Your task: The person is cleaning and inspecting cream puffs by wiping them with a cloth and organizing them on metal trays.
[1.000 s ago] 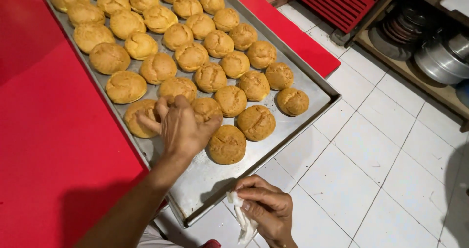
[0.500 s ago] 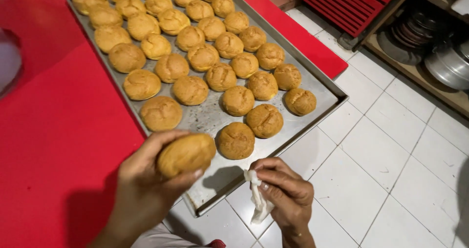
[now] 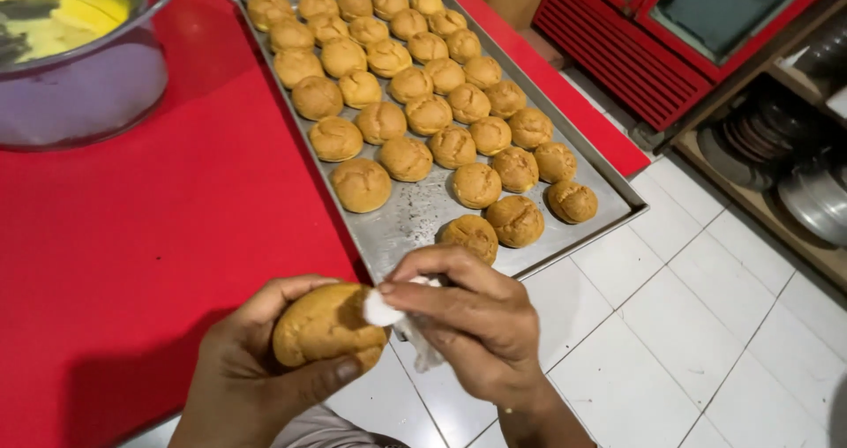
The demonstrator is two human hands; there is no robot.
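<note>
Hands occupy the near edge. Left hand [image 3: 256, 369], at 7 o'clock, has its fingers curled around a round, cracked, golden-brown bun [image 3: 325, 324]. Right hand [image 3: 472, 320], at 6 o'clock, pinches a white piping bag [image 3: 388, 309], tip touching the bun's side. At 12 o'clock, a scuffed metal tray [image 3: 415, 214] carries rows of matching buns on the smooth red table [image 3: 176, 219]. At 10 o'clock stands a steel pot [image 3: 79, 78].
</note>
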